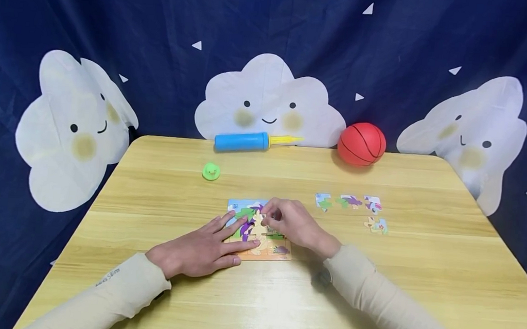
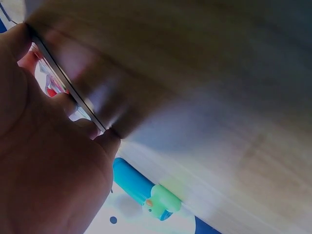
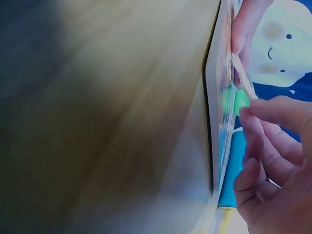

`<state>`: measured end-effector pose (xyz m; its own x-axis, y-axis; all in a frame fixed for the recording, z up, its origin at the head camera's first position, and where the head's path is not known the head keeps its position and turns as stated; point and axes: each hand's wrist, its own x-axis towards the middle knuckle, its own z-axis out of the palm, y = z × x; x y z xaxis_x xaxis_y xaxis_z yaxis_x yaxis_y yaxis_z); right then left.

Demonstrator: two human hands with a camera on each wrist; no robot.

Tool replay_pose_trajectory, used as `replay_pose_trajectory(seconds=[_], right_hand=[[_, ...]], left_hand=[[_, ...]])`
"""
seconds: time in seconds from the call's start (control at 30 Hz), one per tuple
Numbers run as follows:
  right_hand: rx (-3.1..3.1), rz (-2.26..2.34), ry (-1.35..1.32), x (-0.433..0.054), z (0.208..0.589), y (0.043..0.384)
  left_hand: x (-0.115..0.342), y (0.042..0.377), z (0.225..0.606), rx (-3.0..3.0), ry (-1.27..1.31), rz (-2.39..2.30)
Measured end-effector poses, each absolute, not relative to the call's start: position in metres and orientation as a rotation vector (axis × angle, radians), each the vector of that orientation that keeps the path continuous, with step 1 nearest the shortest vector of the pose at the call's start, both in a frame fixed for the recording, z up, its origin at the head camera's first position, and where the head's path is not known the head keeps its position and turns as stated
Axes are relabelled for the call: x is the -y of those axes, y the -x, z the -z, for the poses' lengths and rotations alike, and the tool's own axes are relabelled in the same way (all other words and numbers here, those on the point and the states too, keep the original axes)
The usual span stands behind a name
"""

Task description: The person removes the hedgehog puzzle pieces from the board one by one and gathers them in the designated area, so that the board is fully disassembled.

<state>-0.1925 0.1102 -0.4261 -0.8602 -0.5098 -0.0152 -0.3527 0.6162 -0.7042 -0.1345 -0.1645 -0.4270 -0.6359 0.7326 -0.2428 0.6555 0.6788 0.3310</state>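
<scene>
A jigsaw puzzle board (image 1: pixel 280 255) with a cartoon picture lies flat near the middle of the table. My left hand (image 1: pixel 203 247) rests on its left side with fingers spread. Over the board's upper right, my right hand (image 1: pixel 296 224) pinches a puzzle piece (image 3: pixel 245 80) between thumb and fingertips. In the right wrist view that piece is tilted, its lower edge at the board's surface near the left fingers. The right hand covers the board's upper right corner. Several loose puzzle pieces (image 1: pixel 350 202) lie to the right of the board.
At the table's back edge lie a blue pump (image 1: pixel 242 142) with a yellow nozzle and a red ball (image 1: pixel 361 144). A small green toy duck (image 1: pixel 211 171) sits beyond the board to the left. Behind the wooden table (image 1: pixel 151 176) hangs a dark blue curtain (image 1: pixel 164 12) with white clouds.
</scene>
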Motion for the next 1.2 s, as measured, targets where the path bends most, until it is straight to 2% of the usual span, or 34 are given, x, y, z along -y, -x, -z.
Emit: replay_pose_trajectory(seconds=[0.43, 1.2], right_hand=[[-2.671, 1.185, 0.708, -0.138, 0.419, 0.200], [-2.885, 1.014, 0.544, -0.232, 0.405, 0.201]], left_hand=[[0.163, 0.134, 0.427, -2.542, -1.084, -0.297], [0.164, 0.134, 0.429, -2.550, -1.097, -0.303]])
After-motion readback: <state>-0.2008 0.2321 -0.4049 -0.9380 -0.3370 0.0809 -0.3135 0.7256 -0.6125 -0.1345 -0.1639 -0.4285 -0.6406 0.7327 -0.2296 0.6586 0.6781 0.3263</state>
